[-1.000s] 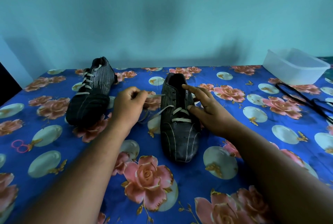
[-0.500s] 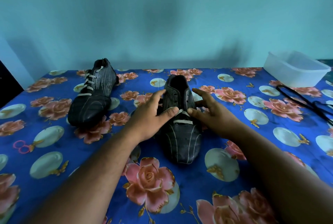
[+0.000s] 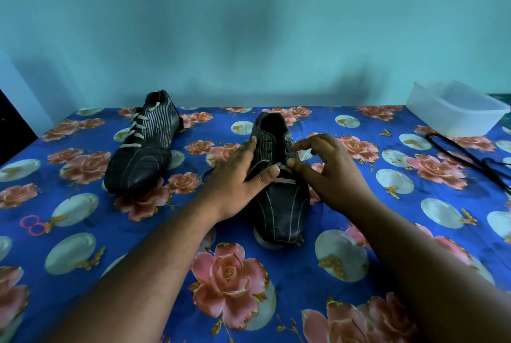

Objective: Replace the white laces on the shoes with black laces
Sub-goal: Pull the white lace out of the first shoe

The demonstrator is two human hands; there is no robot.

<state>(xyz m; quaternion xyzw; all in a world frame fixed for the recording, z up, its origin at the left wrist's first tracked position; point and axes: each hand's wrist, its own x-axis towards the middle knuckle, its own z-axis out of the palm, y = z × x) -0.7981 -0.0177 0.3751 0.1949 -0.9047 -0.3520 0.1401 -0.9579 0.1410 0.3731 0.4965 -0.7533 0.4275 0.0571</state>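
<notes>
Floral cloth point(image 3: 290, 273), hands point(image 3: 235, 177) seemingly on shoe point(image 3: 279, 204)

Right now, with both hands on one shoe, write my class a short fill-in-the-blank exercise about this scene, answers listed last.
1. The far shoe is fully laced with ____ laces.
2. The loose black laces lie to the ____ of the near shoe.
3. The left hand rests on the near shoe; the right hand works at its white lace, and the upper eyelets are ____.
4. The plastic container stands near the black laces, at the table's far ____ corner.

Answers: white; right; empty; right
</notes>
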